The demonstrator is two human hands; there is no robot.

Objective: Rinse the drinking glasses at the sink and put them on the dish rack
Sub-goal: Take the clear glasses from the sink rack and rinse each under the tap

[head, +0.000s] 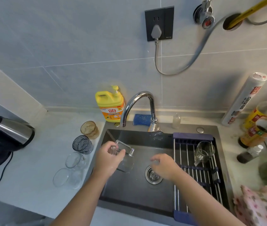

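My left hand (109,158) grips a clear square-bodied glass mug (125,150) with a handle, held tilted over the left part of the dark sink (136,191). My right hand (163,166) hovers over the drain (153,175) with its fingers loosely curled and nothing in it. One clear glass (203,152) lies on its side on the roll-up dish rack (194,173) across the sink's right end. On the counter to the left wait an amber glass (89,129), a dark grey glass (82,144) and two clear glasses (74,160) (64,176).
The chrome tap (139,106) arches over the sink with no visible water stream. Behind it stand a yellow dish soap bottle (110,105) and a blue sponge (141,119). A kettle (9,133) sits far left. Sauce bottles (256,126) and a floral cloth (260,207) crowd the right.
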